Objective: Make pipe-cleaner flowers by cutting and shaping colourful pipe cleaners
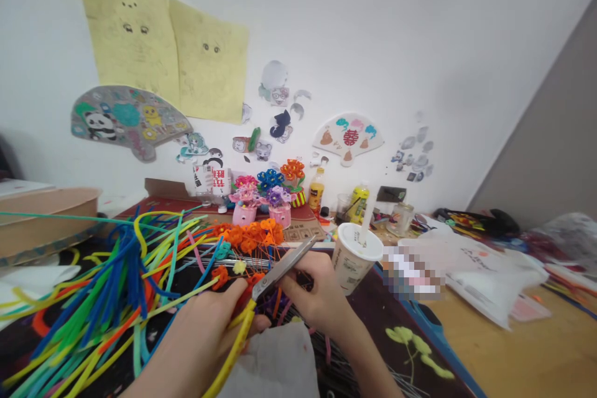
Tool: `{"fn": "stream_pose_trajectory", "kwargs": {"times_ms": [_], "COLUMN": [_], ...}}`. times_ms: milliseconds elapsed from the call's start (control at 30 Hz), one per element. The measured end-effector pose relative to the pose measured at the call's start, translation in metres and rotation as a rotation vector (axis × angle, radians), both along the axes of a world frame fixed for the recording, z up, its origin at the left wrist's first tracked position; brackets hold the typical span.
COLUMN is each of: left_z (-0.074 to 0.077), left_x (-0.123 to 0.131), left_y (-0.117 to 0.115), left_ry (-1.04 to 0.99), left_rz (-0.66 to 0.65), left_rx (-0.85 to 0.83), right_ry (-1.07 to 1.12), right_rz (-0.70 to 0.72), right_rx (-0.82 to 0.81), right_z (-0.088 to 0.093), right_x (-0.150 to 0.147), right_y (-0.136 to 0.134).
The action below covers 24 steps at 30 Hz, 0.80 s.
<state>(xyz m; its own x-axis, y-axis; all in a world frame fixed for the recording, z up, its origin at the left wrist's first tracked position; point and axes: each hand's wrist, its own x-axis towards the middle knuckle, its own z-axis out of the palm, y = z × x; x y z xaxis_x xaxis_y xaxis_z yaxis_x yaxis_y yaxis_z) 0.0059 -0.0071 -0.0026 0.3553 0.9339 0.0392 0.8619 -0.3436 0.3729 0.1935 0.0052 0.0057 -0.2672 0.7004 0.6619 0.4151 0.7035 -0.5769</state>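
Observation:
My left hand is closed round a yellow pipe cleaner that runs from its fingers down toward me. My right hand grips a pair of metal pliers, whose jaws sit at the upper end of that yellow pipe cleaner, close to my left fingertips. Both hands hover over the dark mat. Just beyond them lie orange pipe-cleaner flowers on thin wire stems.
A big heap of coloured pipe cleaners spreads at left. A lidded paper cup with a straw stands right of my hands. Potted pipe-cleaner flowers, bottles and a jar line the wall. White bags lie at right, a cardboard box at left.

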Motion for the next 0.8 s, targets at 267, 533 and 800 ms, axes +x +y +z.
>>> {"fn": "stream_pose_trajectory", "kwargs": {"times_ms": [267,533,800], "left_z": [0.0052,0.0050,0.0075], "left_x": [0.0015,0.0019,0.0036], "left_y": [-0.0030,-0.0073,-0.0052], "left_ry": [-0.106,-0.229,-0.158], "left_rz": [0.043,0.086,0.065], "left_rx": [-0.039,-0.048,-0.076], "right_ry": [0.030,0.051,0.015], "right_rz": [-0.010,0.014,-0.010], "right_rx": [0.016,0.010,0.044], "right_z": [-0.0014,0.0006,-0.0023], "right_x": [0.0020,0.0016,0.0022], "right_y": [0.0021,0.0003,0.0016]}}
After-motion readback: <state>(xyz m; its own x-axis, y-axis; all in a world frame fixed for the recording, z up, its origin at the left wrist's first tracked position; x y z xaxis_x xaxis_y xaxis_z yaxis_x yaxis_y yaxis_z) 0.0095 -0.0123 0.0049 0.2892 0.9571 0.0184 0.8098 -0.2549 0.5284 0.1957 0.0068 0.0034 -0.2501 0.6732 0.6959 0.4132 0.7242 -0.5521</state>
